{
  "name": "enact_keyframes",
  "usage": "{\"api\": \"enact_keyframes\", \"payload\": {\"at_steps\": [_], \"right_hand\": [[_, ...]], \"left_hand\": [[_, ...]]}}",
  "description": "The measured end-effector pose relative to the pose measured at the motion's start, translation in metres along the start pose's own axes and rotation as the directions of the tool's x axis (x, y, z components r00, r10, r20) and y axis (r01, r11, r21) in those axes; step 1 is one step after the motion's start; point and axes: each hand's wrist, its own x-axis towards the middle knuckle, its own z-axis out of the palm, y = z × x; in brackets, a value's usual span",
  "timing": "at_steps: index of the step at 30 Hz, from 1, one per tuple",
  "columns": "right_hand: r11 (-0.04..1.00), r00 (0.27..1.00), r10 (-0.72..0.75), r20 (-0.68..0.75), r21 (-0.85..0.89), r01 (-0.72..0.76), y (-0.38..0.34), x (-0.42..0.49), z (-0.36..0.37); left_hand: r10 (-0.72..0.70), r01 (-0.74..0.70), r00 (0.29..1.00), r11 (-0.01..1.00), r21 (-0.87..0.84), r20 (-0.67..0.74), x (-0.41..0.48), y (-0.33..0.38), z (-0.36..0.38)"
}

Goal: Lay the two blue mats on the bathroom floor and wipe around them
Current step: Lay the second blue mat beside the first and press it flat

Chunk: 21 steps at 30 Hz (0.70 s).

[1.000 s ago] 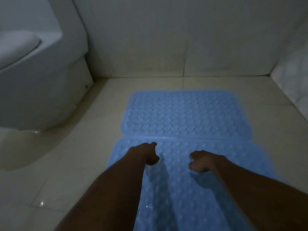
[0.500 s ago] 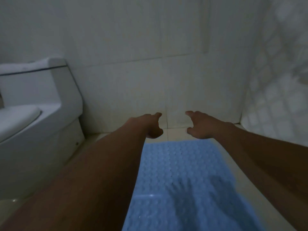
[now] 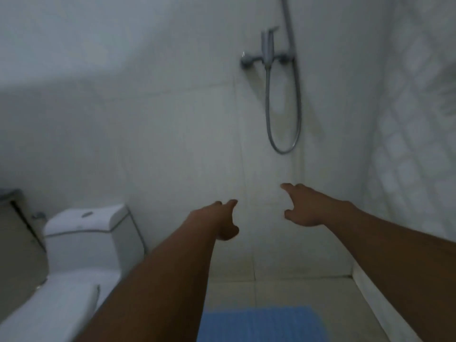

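Only the far end of one blue mat (image 3: 261,323) shows, lying flat on the pale floor tiles at the bottom of the view. The other mat is out of view. My left hand (image 3: 218,219) is raised in the air in front of the back wall, fingers loosely extended, holding nothing. My right hand (image 3: 304,206) is raised a little higher to its right, fingers relaxed and spread, also empty. Both hands are well above the mat and touch nothing.
A white toilet (image 3: 81,255) with its cistern stands at the lower left. A shower mixer tap (image 3: 267,54) with a looping hose (image 3: 283,134) hangs on the back wall. A patterned tiled wall (image 3: 414,144) closes the right side.
My view has tilted up from the floor to the wall. Both hands lifted off the near mat and rose into the air. The mats slid almost out of view.
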Motion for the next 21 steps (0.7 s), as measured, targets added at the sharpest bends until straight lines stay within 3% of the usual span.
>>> {"api": "enact_keyframes", "payload": {"at_steps": [5, 9, 17, 21], "right_hand": [[0.999, 1.0, -0.016, -0.005, 0.047, 0.017, -0.056, -0.011, -0.209], [0.997, 0.998, -0.013, -0.057, 0.078, 0.017, -0.075, -0.026, -0.306], [0.98, 0.978, 0.196, -0.072, 0.044, -0.193, -0.064, -0.09, -0.351], [0.906, 0.897, 0.423, -0.127, 0.083, -0.416, -0.043, -0.15, -0.363]], "left_hand": [[-0.011, 0.01, 0.999, 1.0, -0.026, -0.052, -0.036, 0.008, -0.213], [-0.001, -0.008, 0.993, 0.997, -0.076, -0.115, -0.062, 0.021, -0.313], [0.121, -0.118, 0.991, 0.992, 0.037, -0.066, -0.081, 0.042, -0.351], [0.296, -0.294, 0.954, 0.954, 0.056, -0.043, -0.065, 0.068, -0.353]]}}
